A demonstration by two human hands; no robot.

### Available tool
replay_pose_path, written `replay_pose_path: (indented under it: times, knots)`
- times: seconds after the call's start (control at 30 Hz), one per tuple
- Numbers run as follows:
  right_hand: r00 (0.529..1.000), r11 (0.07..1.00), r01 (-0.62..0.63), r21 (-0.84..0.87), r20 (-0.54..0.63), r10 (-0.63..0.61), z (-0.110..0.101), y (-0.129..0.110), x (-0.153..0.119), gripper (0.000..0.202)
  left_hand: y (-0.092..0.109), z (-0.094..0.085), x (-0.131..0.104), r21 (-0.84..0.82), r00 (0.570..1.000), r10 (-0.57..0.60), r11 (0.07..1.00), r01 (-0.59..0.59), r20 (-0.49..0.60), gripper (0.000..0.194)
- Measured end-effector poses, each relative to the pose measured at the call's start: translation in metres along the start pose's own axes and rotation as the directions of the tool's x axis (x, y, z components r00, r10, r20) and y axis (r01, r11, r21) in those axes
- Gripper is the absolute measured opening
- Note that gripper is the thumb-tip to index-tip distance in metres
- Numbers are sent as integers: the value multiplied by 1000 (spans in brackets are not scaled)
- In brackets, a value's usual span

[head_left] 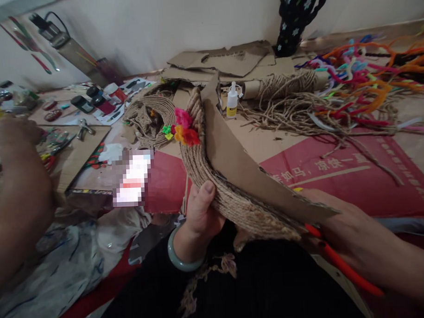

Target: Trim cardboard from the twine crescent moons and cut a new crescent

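My left hand (201,210), with a pale bangle on the wrist, is closed round a curved cardboard piece (228,135), thumb on top. Rows of brown twine (198,164) run along the piece's outer edge. Fuzzy flowers (186,129) in pink, orange, red and green sit at its upper left. My right hand (343,233) is at the lower right end, partly behind the cardboard. It is closed on a red-handled tool (351,270), whose jaws are hidden; I cannot tell its exact kind. A coil of twine (151,114) lies beyond the piece.
Behind stand a small glue bottle (232,102), a twine roll (286,84) and loose twine (321,111). Colourful pipe cleaners (369,70) heap up at right. Another person's arm (19,170) is at left, near paint jars (100,100), a clamp (85,130) and a blurred bright rectangle (133,178).
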State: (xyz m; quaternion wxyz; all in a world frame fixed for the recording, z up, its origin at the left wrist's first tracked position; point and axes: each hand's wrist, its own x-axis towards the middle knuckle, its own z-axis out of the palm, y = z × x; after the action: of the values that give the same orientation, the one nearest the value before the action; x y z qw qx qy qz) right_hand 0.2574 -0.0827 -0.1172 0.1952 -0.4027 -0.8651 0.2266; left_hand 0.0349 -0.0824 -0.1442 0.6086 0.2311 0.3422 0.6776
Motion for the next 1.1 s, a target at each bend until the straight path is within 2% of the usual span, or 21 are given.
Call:
replay_pose_path:
  times: [0.1, 0.27, 0.37, 0.57, 0.67, 0.87, 1.1]
  knots:
    - [996, 996, 82, -38, 19, -82, -1, -3, 0, 18, 0, 0, -1, -17, 1000, -8, 1000, 9, 22, 36]
    - [1000, 998, -13, -55, 23, 14, 6, -4, -6, 26, -9, 0, -4, -15, 1000, 6, 1000, -6, 0, 41]
    - [1000, 999, -13, -35, 21, 14, 10, -3, -9, 21, -12, 1, -4, -14, 999, 3, 1000, -3, -39, 44]
    - [1000, 999, 3, -45, 10, -3, 11, -4, -6, 17, -9, 4, -4, -40, 1000, -7, 999, 7, -1, 41]
    - [1000, 1000, 2, -24, 10, -2, 14, 1, -7, 17, -11, 4, -3, -15, 1000, 0, 1000, 0, -19, 44]
    - [999, 998, -8, 61, 40, 5, 19, 13, -12, 29, -14, 4, -1, -3, 999, -19, 1000, 19, -47, 48]
    - [999, 996, -37, -83, 32, 40, 12, 12, -2, 37, -13, 9, 11, -67, 998, -41, 997, 37, -54, 48]
